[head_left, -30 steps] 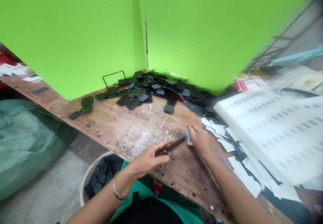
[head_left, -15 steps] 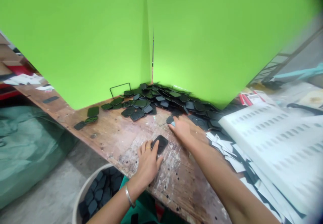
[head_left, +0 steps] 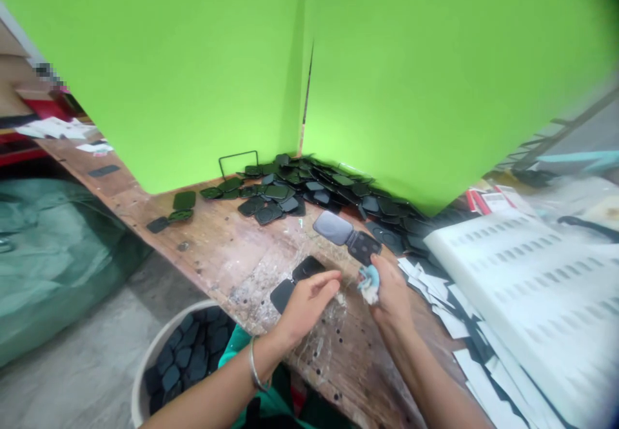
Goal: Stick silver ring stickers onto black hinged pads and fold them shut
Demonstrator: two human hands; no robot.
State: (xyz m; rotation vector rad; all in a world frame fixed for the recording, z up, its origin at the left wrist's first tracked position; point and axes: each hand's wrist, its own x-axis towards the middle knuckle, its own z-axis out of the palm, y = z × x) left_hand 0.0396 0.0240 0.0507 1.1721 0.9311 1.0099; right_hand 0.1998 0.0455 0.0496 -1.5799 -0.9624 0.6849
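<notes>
My right hand [head_left: 394, 290] is closed on one end of an unfolded black two-panel hinged piece [head_left: 333, 228], held up over the bench. A wad of light blue and white cloth [head_left: 369, 283] is tucked in the same hand. One panel of the piece looks smooth and grey in the light; the darker one lies by my thumb. My left hand [head_left: 309, 303] hovers at the middle of the bench, fingers stretched towards the right hand, nothing visible in them. Beneath and behind it lies another opened black hinged piece [head_left: 309, 266], partly hidden by the hand.
Green boards [head_left: 217, 80] rise behind a heap of black pieces [head_left: 275, 193]. A white slotted panel [head_left: 522, 274] leans over paper scraps [head_left: 449, 313] on the right. Below the worn wooden bench [head_left: 232, 242] stands a round tub [head_left: 140, 377] full of black pieces; a green sack [head_left: 53, 274] lies left.
My right hand has drawn back from the heap, bringing the unfolded hinged piece and cloth nearer. My left hand has come off the black piece on the bench and moved right.
</notes>
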